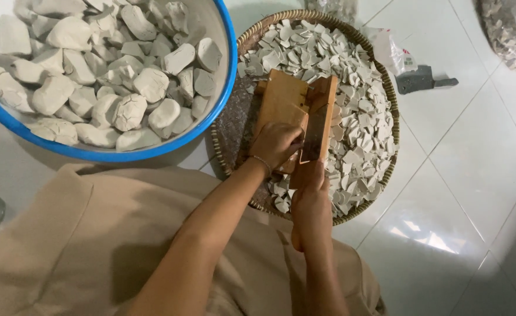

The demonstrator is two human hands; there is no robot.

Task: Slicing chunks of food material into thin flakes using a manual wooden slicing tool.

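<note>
A wooden slicer board (282, 103) with a hinged metal blade (315, 133) lies across a round woven tray (387, 88) filled with pale grey clay slices (357, 111). My left hand (277, 145) presses on the board beside the blade, fingers curled over something hidden under them. My right hand (311, 202) grips the wooden handle of the blade arm at its near end. A thin bracelet circles my left wrist.
A large blue-rimmed white basin (226, 76) at the upper left holds several grey-white clay lumps (129, 111). A dark cleaver (423, 80) and a plastic bag (394, 54) lie on the white tiled floor to the right. Another bag of chips (513, 32) sits at the top right.
</note>
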